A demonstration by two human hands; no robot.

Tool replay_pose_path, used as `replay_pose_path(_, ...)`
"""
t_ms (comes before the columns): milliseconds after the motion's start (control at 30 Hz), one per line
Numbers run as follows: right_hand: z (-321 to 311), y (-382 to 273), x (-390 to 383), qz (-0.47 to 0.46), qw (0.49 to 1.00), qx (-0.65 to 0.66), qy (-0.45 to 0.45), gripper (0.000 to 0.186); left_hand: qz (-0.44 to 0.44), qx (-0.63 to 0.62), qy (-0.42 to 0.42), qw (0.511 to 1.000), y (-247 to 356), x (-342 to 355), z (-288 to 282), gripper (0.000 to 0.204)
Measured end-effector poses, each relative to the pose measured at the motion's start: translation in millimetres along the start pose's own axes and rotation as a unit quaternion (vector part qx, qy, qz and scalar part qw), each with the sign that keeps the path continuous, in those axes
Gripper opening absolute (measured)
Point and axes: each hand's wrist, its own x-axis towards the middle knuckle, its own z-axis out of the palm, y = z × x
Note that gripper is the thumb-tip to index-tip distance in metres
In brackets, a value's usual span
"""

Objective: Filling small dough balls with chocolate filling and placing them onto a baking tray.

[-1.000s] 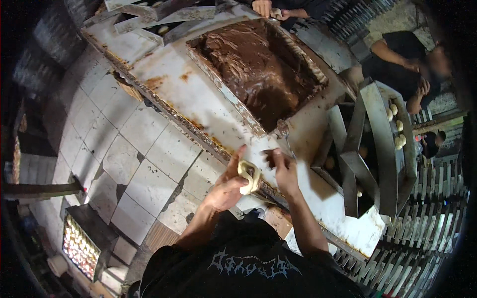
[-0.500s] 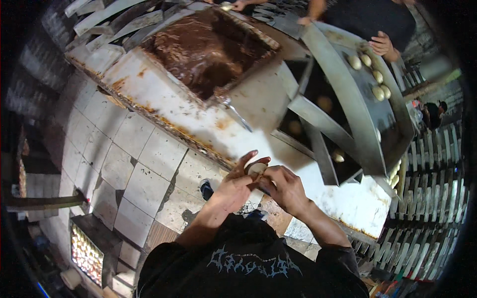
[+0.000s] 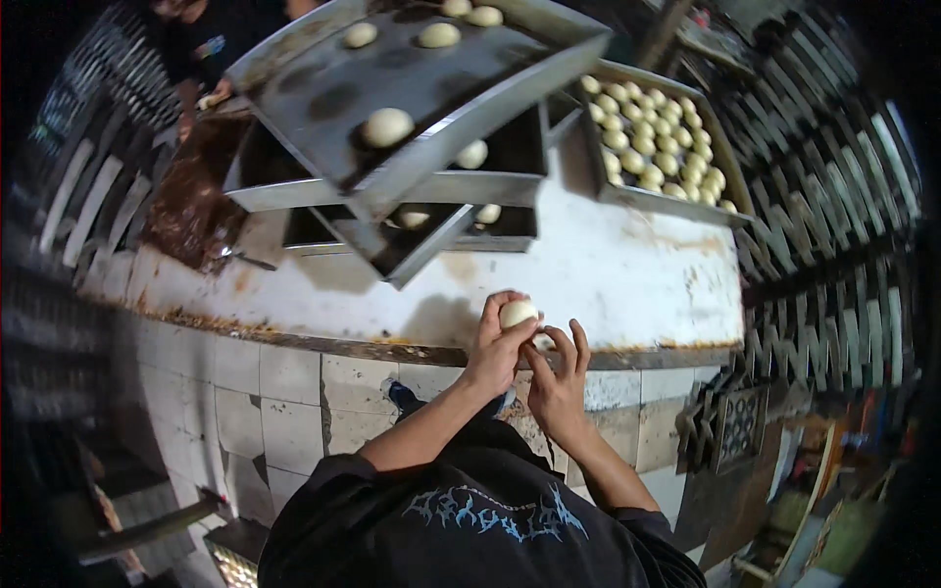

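A pale round dough ball [image 3: 518, 313] is cupped in my left hand [image 3: 493, 359], its smooth top showing between thumb and fingers. My right hand [image 3: 559, 392] is close beside it on the right, thumb and fingers apart, without a clear hold on anything. Both hands are over the front edge of the white worktable [image 3: 637, 294]. Beyond them, a crossed stack of metal trays [image 3: 461, 186] stands on the table. Several dough balls, such as one pale ball [image 3: 388, 127], lie spaced out on the uppermost tray.
A deep metal tray [image 3: 676, 201] packed with dough balls stands at the far right. At the left is a dark brown, paste-like mass [image 3: 186, 211], with a metal utensil [image 3: 253, 261] beside it. Another person [image 3: 211, 44] works at the far left. Slatted racks [image 3: 823, 323] line the right.
My view has turned right, bringing the full dough tray into sight. The dough ball now rests rounded in my left hand. My right hand has come away from it and spread its fingers.
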Motion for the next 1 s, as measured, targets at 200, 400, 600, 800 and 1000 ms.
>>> replay_pose_path(200,11.4,132.8,-11.4,0.244,0.952,0.153,0.101,0.019,0.344,0.521,-0.138,0.769,-60.4,82.1,26.0,0.039)
replay_pose_path(400,48.7,146.2,67.9,0.244,0.931,0.245,0.113,0.018,0.308,0.550,-0.190,0.753,-37.3,73.5,9.3,0.064)
replay_pose_path(600,38.7,106.6,-3.3,-0.012,0.996,0.070,-0.053,0.029,0.294,0.538,-0.050,0.789,19.7,-25.7,-90.1,0.048)
replay_pose_path(800,38.2,164.7,78.4,0.186,0.979,-0.050,0.069,0.014,0.243,0.541,0.011,0.805,57.2,-66.1,-128.5,0.047)
replay_pose_path(1000,82.8,74.9,45.2,0.145,0.989,-0.027,-0.022,0.015,0.244,0.556,-0.073,0.791,103.3,-28.5,-156.6,0.034)
